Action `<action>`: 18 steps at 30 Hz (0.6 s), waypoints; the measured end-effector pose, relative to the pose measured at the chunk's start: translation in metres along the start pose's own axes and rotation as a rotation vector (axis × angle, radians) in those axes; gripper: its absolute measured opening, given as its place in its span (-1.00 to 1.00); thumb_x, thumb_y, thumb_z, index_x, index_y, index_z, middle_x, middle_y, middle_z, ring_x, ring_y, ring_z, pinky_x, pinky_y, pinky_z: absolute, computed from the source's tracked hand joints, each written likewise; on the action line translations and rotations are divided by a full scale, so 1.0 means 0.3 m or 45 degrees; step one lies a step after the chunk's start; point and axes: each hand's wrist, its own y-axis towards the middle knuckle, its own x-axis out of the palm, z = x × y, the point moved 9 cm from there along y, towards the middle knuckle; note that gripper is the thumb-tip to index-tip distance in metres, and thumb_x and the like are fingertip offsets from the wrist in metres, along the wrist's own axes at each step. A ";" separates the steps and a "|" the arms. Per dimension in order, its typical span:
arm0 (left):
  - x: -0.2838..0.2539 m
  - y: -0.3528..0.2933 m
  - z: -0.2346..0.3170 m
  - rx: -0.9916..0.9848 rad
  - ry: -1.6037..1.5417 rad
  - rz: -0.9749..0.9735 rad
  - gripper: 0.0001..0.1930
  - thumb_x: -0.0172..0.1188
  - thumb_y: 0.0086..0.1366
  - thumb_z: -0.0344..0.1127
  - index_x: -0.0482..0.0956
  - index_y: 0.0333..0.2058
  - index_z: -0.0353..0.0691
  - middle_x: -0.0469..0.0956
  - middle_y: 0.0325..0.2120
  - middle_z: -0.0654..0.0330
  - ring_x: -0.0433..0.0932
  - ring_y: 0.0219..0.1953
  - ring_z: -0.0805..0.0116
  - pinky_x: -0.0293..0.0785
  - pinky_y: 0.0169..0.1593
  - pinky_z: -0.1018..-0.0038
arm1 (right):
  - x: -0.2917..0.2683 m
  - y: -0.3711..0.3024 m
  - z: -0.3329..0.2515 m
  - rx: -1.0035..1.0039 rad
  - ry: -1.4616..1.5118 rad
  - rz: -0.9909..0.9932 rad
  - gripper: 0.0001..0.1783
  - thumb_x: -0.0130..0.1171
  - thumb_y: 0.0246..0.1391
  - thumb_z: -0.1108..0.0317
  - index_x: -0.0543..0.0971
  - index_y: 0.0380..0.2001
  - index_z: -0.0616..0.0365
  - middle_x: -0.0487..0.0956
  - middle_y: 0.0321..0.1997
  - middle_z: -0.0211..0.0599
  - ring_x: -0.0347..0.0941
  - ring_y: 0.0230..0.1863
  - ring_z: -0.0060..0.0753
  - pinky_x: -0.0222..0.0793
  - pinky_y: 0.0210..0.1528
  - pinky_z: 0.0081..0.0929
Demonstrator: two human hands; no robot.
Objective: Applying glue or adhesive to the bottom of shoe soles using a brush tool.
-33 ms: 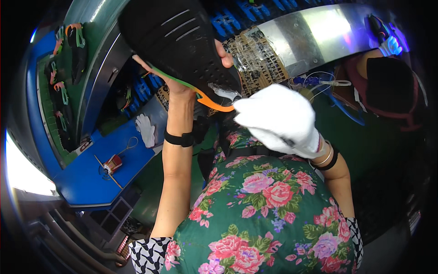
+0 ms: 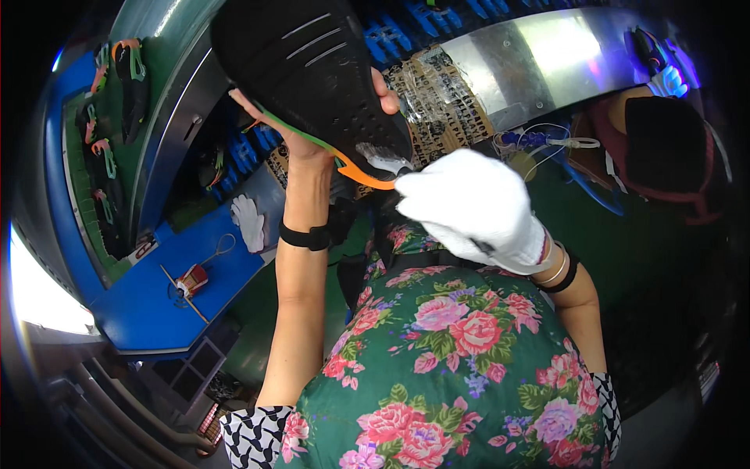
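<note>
A black shoe part (image 2: 312, 86), its flat underside facing up, has pale slits at the wide end and small holes towards the narrow end. Green and orange trim (image 2: 366, 173) runs along its left edge, ending in an orange strip by the narrow end. My bare left hand (image 2: 301, 144) is closed round it from beneath, with fingertips showing over its right edge. My right hand (image 2: 469, 205), in a white glove, has its fingers pressed together at the narrow end, beside the orange strip. A shiny whitish patch (image 2: 384, 161) lies there. What those fingers pinch is hidden.
To the left, a blue table (image 2: 148, 316) holds a white glove (image 2: 249, 223) and a small red-and-white container (image 2: 191, 280) with a stick. Several shoe parts (image 2: 134, 94) rest on the green surface beyond. A metal ledge (image 2: 508, 66) curves ahead; a maroon-framed chair (image 2: 664, 148) stands right.
My gloved right hand has shifted slightly left along the narrow end. The shoe part has tilted a little in my left hand, its wide end moving slightly right.
</note>
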 end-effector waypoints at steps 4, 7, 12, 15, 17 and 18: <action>-0.006 -0.001 -0.029 -0.095 0.068 -0.073 0.33 -0.32 -0.16 0.91 0.42 0.11 -0.35 0.55 -0.28 -0.19 0.59 -0.29 0.01 0.53 -0.11 0.11 | 0.043 -0.010 0.041 0.205 0.223 -0.257 -0.67 0.40 -0.21 0.52 0.72 -0.24 0.11 0.72 -0.19 -0.30 0.62 -0.29 -0.23 0.57 -0.26 -0.35; -0.028 -0.011 -0.039 -0.155 0.059 -0.104 0.37 -0.42 -0.15 0.92 0.40 0.15 -0.37 0.56 -0.24 -0.25 0.63 -0.30 -0.04 0.60 -0.23 0.10 | 0.031 0.007 0.053 0.244 0.593 -0.242 -0.70 0.42 -0.19 0.50 0.73 -0.26 0.09 0.72 -0.21 -0.31 0.63 -0.28 -0.24 0.58 -0.25 -0.35; -0.040 -0.012 -0.090 -0.300 0.022 -0.066 0.39 -0.51 -0.12 0.89 0.35 0.22 -0.36 0.59 -0.23 -0.26 0.68 -0.31 0.00 0.68 -0.25 0.13 | 0.047 -0.010 0.044 0.176 0.179 -0.287 -0.76 0.41 -0.11 0.46 0.74 -0.28 0.06 0.73 -0.22 -0.31 0.63 -0.29 -0.25 0.57 -0.24 -0.37; -0.052 -0.022 -0.116 -0.380 0.009 -0.034 0.40 -0.57 -0.10 0.88 0.32 0.27 -0.35 0.60 -0.22 -0.26 0.71 -0.32 0.02 0.73 -0.26 0.15 | 0.068 -0.006 0.029 0.034 0.152 -0.376 -0.76 0.41 -0.10 0.45 0.74 -0.27 0.05 0.73 -0.21 -0.33 0.63 -0.30 -0.26 0.57 -0.23 -0.39; -0.065 -0.042 -0.122 -0.404 -0.028 0.015 0.39 -0.50 -0.10 0.89 0.36 0.22 -0.38 0.57 -0.21 -0.29 0.67 -0.35 -0.06 0.66 -0.29 0.09 | 0.028 0.020 0.028 0.060 0.533 -0.306 -0.75 0.40 -0.10 0.46 0.73 -0.26 0.03 0.73 -0.19 -0.35 0.62 -0.30 -0.26 0.57 -0.24 -0.39; -0.078 -0.049 -0.129 -0.438 -0.017 0.063 0.37 -0.50 -0.07 0.88 0.35 0.24 -0.37 0.57 -0.21 -0.29 0.68 -0.33 -0.05 0.67 -0.28 0.10 | 0.017 0.025 0.025 0.008 0.433 -0.273 -0.74 0.40 -0.11 0.48 0.73 -0.26 0.03 0.74 -0.18 -0.36 0.62 -0.31 -0.26 0.56 -0.24 -0.38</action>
